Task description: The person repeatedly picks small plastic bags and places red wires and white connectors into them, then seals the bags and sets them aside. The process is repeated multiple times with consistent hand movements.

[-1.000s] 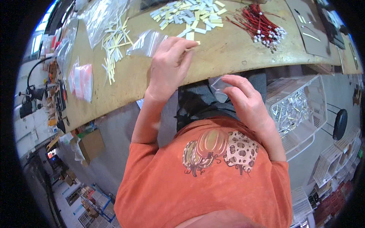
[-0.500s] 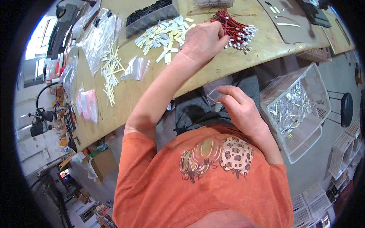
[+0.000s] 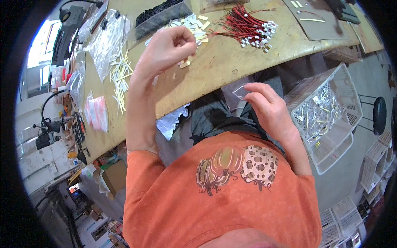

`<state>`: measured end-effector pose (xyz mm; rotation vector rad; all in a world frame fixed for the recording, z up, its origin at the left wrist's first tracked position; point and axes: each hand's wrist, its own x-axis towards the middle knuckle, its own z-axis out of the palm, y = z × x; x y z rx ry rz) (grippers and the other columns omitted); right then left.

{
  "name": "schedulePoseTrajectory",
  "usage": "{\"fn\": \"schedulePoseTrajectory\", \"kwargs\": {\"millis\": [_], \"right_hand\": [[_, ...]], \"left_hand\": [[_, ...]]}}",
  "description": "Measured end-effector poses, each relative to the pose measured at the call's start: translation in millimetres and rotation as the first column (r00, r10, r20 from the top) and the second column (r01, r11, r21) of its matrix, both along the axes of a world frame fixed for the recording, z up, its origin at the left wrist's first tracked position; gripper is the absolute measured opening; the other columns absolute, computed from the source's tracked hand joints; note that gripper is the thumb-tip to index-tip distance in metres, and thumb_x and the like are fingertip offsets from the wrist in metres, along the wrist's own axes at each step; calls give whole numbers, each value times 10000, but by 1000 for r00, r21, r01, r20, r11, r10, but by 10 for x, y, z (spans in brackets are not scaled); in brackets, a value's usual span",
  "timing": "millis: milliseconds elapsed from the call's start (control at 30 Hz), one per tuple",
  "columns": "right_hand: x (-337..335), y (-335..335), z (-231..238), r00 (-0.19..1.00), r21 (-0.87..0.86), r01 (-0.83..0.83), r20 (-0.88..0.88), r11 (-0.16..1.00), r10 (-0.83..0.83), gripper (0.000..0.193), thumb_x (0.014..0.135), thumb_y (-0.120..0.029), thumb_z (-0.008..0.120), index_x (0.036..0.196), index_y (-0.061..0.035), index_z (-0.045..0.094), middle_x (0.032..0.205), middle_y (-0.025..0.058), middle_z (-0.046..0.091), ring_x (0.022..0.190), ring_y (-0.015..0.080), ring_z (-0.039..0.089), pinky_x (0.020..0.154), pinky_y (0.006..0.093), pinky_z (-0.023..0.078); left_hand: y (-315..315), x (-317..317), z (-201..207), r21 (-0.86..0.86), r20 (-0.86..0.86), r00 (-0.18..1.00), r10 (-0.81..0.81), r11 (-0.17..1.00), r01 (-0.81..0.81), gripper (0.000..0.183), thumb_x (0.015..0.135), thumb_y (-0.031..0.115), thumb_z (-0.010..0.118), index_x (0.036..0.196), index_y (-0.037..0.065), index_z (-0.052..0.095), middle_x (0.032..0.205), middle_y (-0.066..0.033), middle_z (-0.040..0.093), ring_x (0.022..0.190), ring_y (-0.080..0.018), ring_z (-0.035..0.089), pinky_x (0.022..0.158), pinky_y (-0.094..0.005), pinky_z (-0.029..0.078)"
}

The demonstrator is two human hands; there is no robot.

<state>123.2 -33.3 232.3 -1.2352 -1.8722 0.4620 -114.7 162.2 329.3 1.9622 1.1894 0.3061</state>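
My left hand [image 3: 168, 50] is raised over the pile of small white and yellow pads [image 3: 200, 22], its fingers curled together. Whatever may be between them is hidden. Close to my lap, my right hand [image 3: 268, 108] pinches a small clear plastic bag [image 3: 239, 93] between thumb and fingers, and the bag's mouth gapes. Right of the pads lies a fanned heap of red and black wires with white connectors [image 3: 257, 34]. A bundle of narrow pale strips [image 3: 120, 80] lies left of my left forearm.
A clear bin of black parts [image 3: 163, 18] stands behind the pads. Large clear bags [image 3: 108, 41] and a pack with pink contents [image 3: 98, 112] lie at the table's left. A white crate [image 3: 313, 153] holding filled clear bags is at my right, with a black stool [image 3: 379, 115] beyond.
My left hand has moved left from beside the wire heap to above the pads, uncovering the wires. My right hand has shifted slightly right with the bag, which now gapes more visibly.
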Motion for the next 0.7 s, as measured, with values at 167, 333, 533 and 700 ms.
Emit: {"fn": "schedulePoseTrajectory", "kwargs": {"millis": [167,333,533,700], "right_hand": [[-67,83,56,1000,35,-8,25,999,7,160,830,6,658,988,5,635,1144,165,664,1067,354,669,885,408,577],[-183,131,86,997,15,-13,78,1000,12,196,812,83,716,980,15,642,1181,164,674,1088,353,674,886,407,578],[-295,175,139,987,52,-94,133,994,87,170,829,11,654,997,17,627,1215,181,647,1124,363,654,934,412,567],[-407,184,216,971,114,-158,196,981,134,191,828,-24,682,1009,26,646,1247,179,644,1160,356,652,967,421,559]], "left_hand": [[-227,-330,1,-394,59,998,-10,919,32,72,897,116,649,882,49,627,763,5,657,626,-26,576,535,-199,434],[-340,-610,-13,-484,70,996,-51,871,78,73,887,99,648,886,39,606,691,8,620,567,-35,561,501,-196,414],[-631,-712,205,-647,238,968,-80,730,219,145,828,128,696,821,15,605,667,-6,617,568,-41,574,501,-201,402],[-689,-762,110,-660,171,980,-98,728,188,119,827,136,704,819,43,630,671,34,635,569,-13,553,511,-196,389]]}}
